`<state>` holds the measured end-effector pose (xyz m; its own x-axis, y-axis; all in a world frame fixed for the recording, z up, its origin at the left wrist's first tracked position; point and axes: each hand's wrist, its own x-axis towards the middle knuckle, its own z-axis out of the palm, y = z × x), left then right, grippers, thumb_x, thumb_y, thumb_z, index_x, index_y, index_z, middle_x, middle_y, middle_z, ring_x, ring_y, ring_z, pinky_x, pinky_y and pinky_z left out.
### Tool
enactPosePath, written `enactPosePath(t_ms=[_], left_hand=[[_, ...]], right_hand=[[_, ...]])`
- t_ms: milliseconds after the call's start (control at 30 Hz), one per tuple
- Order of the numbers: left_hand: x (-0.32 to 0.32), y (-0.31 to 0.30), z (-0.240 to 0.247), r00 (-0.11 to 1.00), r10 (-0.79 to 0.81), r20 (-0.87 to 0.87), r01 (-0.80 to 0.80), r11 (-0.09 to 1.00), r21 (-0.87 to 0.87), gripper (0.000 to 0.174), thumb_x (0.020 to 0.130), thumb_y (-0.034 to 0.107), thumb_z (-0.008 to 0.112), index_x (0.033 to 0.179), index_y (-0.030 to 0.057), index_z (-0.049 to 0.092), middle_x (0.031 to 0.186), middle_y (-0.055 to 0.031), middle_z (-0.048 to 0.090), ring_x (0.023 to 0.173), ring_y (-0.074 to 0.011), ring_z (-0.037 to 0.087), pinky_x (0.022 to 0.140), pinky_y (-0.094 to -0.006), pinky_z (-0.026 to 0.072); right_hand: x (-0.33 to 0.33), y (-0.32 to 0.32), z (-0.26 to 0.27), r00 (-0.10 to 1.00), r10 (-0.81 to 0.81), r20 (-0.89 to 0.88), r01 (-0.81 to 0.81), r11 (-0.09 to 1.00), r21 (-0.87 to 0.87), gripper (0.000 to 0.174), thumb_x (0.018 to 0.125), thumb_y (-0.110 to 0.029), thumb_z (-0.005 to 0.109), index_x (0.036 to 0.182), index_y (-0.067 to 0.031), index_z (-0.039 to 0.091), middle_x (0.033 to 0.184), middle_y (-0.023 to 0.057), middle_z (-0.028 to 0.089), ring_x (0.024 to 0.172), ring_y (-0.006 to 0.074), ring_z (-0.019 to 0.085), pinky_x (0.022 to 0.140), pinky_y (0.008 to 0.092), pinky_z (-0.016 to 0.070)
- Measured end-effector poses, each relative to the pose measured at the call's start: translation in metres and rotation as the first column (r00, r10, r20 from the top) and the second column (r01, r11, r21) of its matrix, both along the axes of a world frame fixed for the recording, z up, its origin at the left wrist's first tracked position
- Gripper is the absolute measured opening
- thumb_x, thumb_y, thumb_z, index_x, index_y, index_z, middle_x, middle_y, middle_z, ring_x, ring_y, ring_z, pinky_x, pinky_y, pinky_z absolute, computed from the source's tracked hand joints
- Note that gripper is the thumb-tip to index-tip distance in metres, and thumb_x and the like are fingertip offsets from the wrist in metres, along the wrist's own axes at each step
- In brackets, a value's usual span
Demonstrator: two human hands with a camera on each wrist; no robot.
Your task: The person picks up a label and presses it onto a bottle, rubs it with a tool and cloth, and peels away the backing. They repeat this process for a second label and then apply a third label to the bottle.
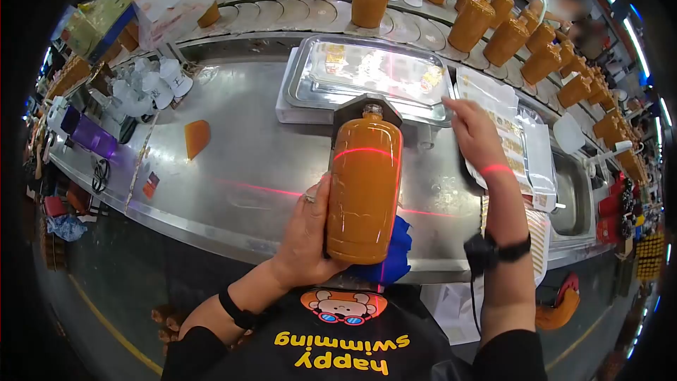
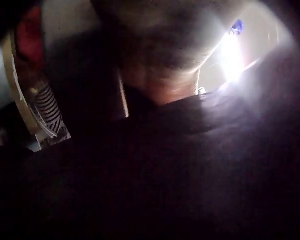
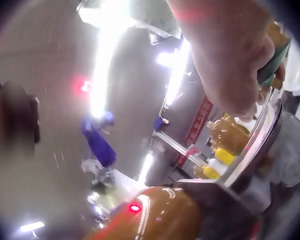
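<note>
In the head view a tall orange-brown bottle (image 1: 363, 183) lies on the steel table (image 1: 240, 169), its neck against a dark bracket (image 1: 367, 107), with a red laser line across it. My left hand (image 1: 310, 229) grips its lower left side, fingers curled round it. A blue cloth (image 1: 396, 254) lies under its base. My right hand (image 1: 471, 130) reaches to the label sheets (image 1: 504, 109) right of the tray, fingers curled down. In the right wrist view the fingers (image 3: 240, 65) pinch a thin dark strip (image 3: 272, 65), and the bottle (image 3: 160, 215) shows below. The left wrist view is dark, blocked by clothing.
A lidded metal tray (image 1: 367, 74) stands behind the bottle. Rows of orange bottles (image 1: 493, 21) ride a curved conveyor at the back and right. White caps (image 1: 151, 85) lie at the left, an orange shard (image 1: 196, 137) lies on the table, and a sink (image 1: 571, 194) sits at the right.
</note>
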<state>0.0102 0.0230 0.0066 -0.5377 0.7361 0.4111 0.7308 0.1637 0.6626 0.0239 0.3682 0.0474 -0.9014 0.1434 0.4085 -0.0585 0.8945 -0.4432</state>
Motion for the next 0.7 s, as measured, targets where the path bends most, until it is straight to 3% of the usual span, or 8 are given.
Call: enactPosePath(t_ms=[67,200,300,400,467,567,600,700], left_hand=[[-0.002,0.003,0.000,1.000,0.003,-0.014,-0.003,1.000,0.005,0.109,0.075,0.032,0.081,0.150,-0.0070,0.012,0.144,-0.0237,0.041,0.126,-0.0389,0.047,0.105,-0.0450,0.0369],[-0.003,0.000,-0.001,1.000,-0.012,0.024,0.012,1.000,-0.003,0.110,0.075,0.033,0.082,0.150,-0.0076,0.012,0.142,-0.0225,0.044,0.124,-0.0379,0.049,0.103,-0.0451,0.0383],[-0.004,0.001,0.000,0.998,-0.029,0.059,0.029,1.000,0.007,0.110,0.074,0.034,0.083,0.149,-0.0083,0.013,0.140,-0.0222,0.045,0.121,-0.0376,0.051,0.102,-0.0455,0.0393],[-0.016,-0.003,-0.004,0.998,-0.032,0.055,0.031,0.999,0.024,0.109,0.073,0.034,0.084,0.147,-0.0087,0.016,0.138,-0.0225,0.047,0.118,-0.0373,0.052,0.100,-0.0459,0.0403],[-0.018,-0.003,-0.003,0.998,-0.030,0.052,0.029,0.999,0.023,0.108,0.073,0.034,0.084,0.147,-0.0089,0.017,0.136,-0.0227,0.048,0.117,-0.0371,0.052,0.100,-0.0459,0.0406],[-0.016,-0.002,0.000,0.997,-0.028,0.068,0.027,1.000,0.015,0.109,0.072,0.034,0.085,0.146,-0.0090,0.018,0.134,-0.0225,0.048,0.116,-0.0368,0.053,0.099,-0.0457,0.0408],[-0.016,-0.001,0.001,0.997,-0.035,0.069,0.034,0.999,0.017,0.109,0.072,0.033,0.085,0.146,-0.0089,0.018,0.134,-0.0222,0.048,0.116,-0.0367,0.052,0.099,-0.0456,0.0408],[-0.015,-0.002,0.001,0.997,-0.033,0.073,0.032,0.999,0.026,0.109,0.072,0.032,0.086,0.147,-0.0083,0.017,0.134,-0.0220,0.048,0.117,-0.0367,0.052,0.100,-0.0452,0.0406]], right_hand=[[-0.038,0.024,-0.017,0.985,-0.163,0.060,0.142,0.955,0.262,0.039,0.086,-0.004,0.057,0.122,-0.0160,0.066,0.127,0.0154,0.057,0.112,0.0368,0.054,0.094,0.0437,0.0474],[-0.074,0.014,-0.006,0.900,-0.306,0.311,0.152,0.888,0.433,0.038,0.085,-0.010,0.059,0.116,-0.0292,0.070,0.142,0.0068,0.045,0.127,0.0314,0.044,0.096,0.0542,0.0452],[-0.063,0.024,0.006,0.882,-0.304,0.360,0.093,0.862,0.498,0.038,0.084,-0.006,0.056,0.111,-0.0266,0.073,0.140,0.0080,0.046,0.127,0.0318,0.045,0.099,0.0460,0.0449],[-0.068,0.050,-0.001,0.918,-0.374,0.127,0.272,0.832,0.483,0.028,0.085,-0.013,0.059,0.108,-0.0201,0.073,0.131,0.0110,0.054,0.122,0.0325,0.048,0.095,0.0470,0.0466],[-0.074,0.064,-0.021,0.912,-0.386,-0.138,0.407,0.817,0.407,0.027,0.085,-0.022,0.065,0.106,-0.0062,0.072,0.113,0.0184,0.063,0.110,0.0327,0.057,0.089,0.0428,0.0503],[-0.090,0.074,-0.050,0.791,-0.575,0.211,0.577,0.815,0.057,0.036,0.084,-0.026,0.071,0.106,0.0021,0.070,0.093,0.0201,0.066,0.091,0.0300,0.064,0.081,0.0406,0.0520],[-0.088,0.072,-0.044,0.772,-0.442,0.456,0.605,0.731,-0.316,0.038,0.083,-0.030,0.073,0.098,0.0049,0.069,0.075,0.0170,0.064,0.074,0.0284,0.064,0.074,0.0391,0.0509],[-0.084,0.071,-0.051,0.863,-0.430,0.263,0.480,0.541,-0.690,0.030,0.084,-0.027,0.072,0.087,0.0025,0.067,0.071,0.0125,0.062,0.069,0.0271,0.062,0.069,0.0392,0.0488]])
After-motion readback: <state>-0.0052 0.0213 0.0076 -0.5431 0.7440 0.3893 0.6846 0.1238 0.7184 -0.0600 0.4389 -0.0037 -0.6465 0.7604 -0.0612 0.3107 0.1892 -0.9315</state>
